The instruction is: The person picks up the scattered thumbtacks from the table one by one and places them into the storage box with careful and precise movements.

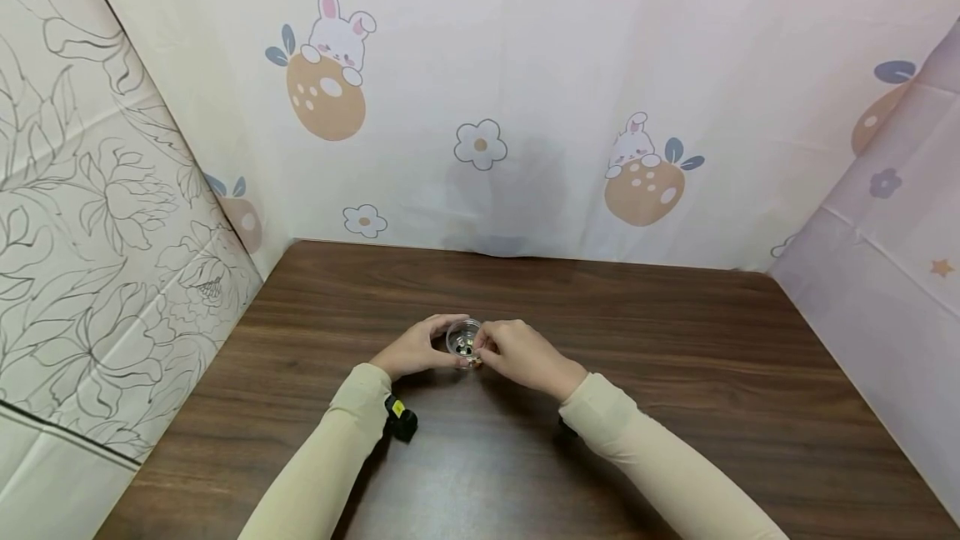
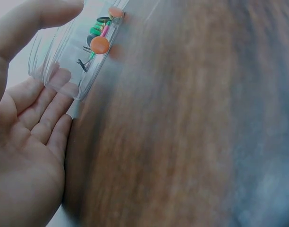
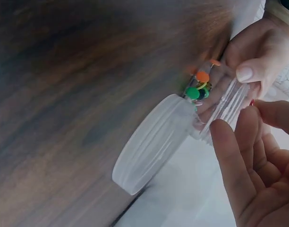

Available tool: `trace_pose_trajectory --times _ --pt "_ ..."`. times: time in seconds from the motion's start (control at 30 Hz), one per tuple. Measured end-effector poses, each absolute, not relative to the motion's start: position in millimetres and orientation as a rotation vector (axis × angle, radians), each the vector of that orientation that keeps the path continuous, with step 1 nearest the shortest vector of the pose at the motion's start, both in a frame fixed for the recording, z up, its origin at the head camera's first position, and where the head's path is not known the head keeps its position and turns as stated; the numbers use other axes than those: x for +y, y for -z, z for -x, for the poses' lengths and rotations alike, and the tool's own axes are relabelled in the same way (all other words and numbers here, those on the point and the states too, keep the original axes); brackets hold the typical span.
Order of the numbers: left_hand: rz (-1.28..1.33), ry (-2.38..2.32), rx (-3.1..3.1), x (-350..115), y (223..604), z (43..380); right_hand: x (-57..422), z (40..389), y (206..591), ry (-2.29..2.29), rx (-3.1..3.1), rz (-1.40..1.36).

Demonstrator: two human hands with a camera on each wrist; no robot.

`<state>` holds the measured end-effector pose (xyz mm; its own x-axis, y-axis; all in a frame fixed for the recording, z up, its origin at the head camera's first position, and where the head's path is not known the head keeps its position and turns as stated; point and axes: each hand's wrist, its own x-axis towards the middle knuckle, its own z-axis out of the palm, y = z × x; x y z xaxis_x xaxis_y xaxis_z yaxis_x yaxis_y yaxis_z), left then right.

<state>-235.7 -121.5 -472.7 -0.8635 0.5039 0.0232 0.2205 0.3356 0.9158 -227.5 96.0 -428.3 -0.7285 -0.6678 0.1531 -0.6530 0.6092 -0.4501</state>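
A small clear plastic jar (image 1: 453,342) stands on the table with its mouth up. Several small fasteners with round coloured heads, orange, green and black, lie at its bottom; an orange one (image 2: 99,45) shows in the left wrist view. My left hand (image 1: 417,348) holds the jar from the side, thumb on one wall and fingers on the other. Over the mouth, my right hand (image 1: 525,357) pinches a small red piece (image 3: 251,102) between thumb and forefinger; the fingertips hide most of it.
A translucent round lid (image 3: 149,146) lies on the table right beside the jar, hidden by the right hand in the head view. The brown wooden table (image 1: 675,332) ends at a printed cloth (image 1: 480,207) behind, with more cloth at both sides.
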Motion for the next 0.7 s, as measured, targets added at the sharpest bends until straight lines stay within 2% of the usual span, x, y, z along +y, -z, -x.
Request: trace_pose_trajectory --times 0.7 --pt "-0.626 -1.536 2.333 -123.3 488.3 243.8 89.6 244.0 436.0 0.791 2.866 1.064"
